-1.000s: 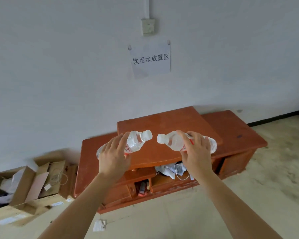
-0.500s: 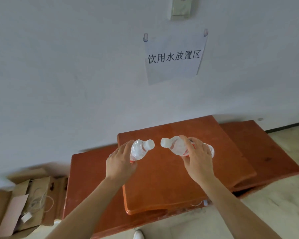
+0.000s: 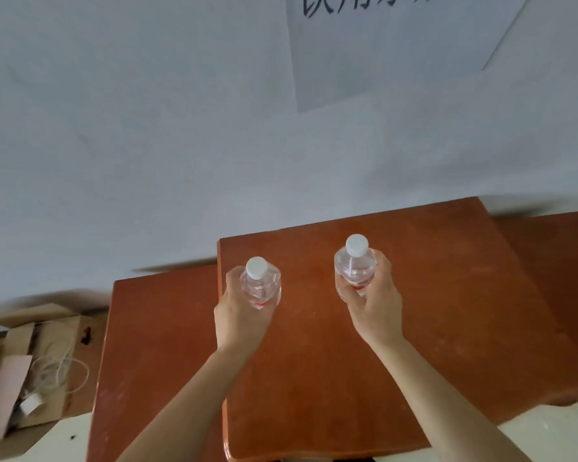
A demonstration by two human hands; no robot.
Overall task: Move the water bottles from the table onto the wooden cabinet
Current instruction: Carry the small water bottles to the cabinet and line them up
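Quick count: two water bottles, the left bottle (image 3: 260,284) at about 7 o'clock from the middle and the right bottle (image 3: 355,265) at 4 o'clock. One white cap each, so two caps. Two hands, left hand (image 3: 239,311) and right hand (image 3: 376,301), one bottle apiece. One wooden cabinet (image 3: 447,295), three top panels showing. One paper sign (image 3: 391,51) on the wall at 1 o'clock. At 8 o'clock, at least one open cardboard box (image 3: 20,371) with one white cable (image 3: 64,371) in it.
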